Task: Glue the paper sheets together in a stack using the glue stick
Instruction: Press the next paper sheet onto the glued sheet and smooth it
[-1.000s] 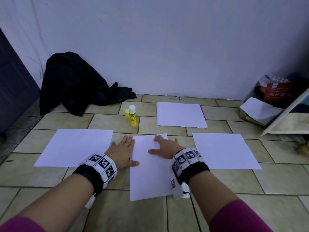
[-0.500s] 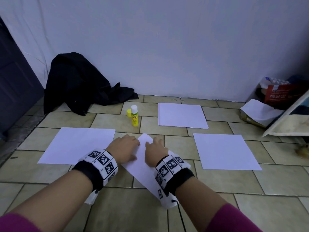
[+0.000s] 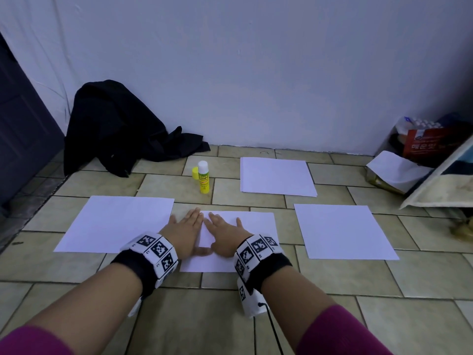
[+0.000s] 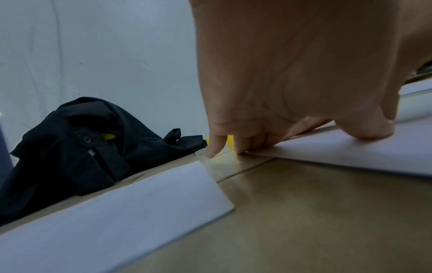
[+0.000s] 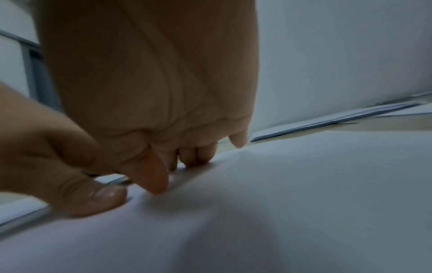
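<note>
The middle sheet (image 3: pixel 245 226) lay flat on the tiled floor (image 3: pixel 332 316) between two others. Her left hand (image 3: pixel 185 233) and right hand (image 3: pixel 224 234) pressed it, fingers straight and close together, thumbs nearly meeting. The glue stick (image 3: pixel 203 177) stood uncapped beyond.

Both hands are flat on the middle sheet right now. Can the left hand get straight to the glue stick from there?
Probably yes. The glue stick stands upright on bare tile just beyond the left hand, with only open floor between them. Its yellow cap sits off beside it, and the left hand's fingers lie straight on the middle sheet, holding nothing.
</note>
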A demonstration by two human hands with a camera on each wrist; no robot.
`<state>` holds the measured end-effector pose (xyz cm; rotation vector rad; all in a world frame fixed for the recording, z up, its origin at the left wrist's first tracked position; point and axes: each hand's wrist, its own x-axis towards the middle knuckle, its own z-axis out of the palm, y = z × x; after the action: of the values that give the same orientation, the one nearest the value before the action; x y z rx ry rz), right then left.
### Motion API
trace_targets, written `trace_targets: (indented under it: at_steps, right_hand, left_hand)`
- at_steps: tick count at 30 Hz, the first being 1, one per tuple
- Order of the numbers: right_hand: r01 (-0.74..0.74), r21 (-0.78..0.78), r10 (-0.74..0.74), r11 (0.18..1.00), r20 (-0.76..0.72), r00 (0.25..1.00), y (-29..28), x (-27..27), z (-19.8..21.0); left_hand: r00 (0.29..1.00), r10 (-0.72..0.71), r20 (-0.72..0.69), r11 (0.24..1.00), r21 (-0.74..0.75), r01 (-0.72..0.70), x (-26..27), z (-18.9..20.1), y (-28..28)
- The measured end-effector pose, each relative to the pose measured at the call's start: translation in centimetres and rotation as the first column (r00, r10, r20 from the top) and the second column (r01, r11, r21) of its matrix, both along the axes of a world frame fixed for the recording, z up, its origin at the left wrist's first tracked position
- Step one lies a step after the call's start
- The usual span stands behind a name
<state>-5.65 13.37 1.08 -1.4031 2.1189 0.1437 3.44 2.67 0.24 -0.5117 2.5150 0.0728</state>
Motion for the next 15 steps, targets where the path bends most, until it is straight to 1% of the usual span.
trace_targets:
  at_steps: [2,5,10,12,15]
  right_hand:
    - [0.053,0.018,-0.053,0.998,0.014,0.998,0.7,-1.1,0.1]
    - [0.175,0.058,-0.178,0.983,0.051,0.983,2.7,-3.5,0.1]
    - [0.343,0.097,-0.348,0.934,0.028,0.937,6.7,-7.3,0.2]
    - [0.366,0.089,-0.368,0.927,0.009,0.930,7.7,-7.8,0.3]
    - [0.349,0.053,-0.347,0.936,-0.039,0.937,7.6,-7.4,0.2]
  left_hand:
    - [1.000,-0.003,0.009,1.000,-0.009,0.004,0.0,-0.1,0.0]
    - [1.000,0.003,0.004,1.000,0.012,-0.003,0.1,-0.2,0.0]
    - [1.000,-0.022,0.003,1.000,0.012,0.022,0.4,-0.1,-0.2]
    - [1.000,-0.025,0.007,1.000,0.007,0.025,0.4,-0.1,-0.3]
    - [0.999,-0.043,0.028,0.999,-0.011,0.044,0.4,0.5,-0.2]
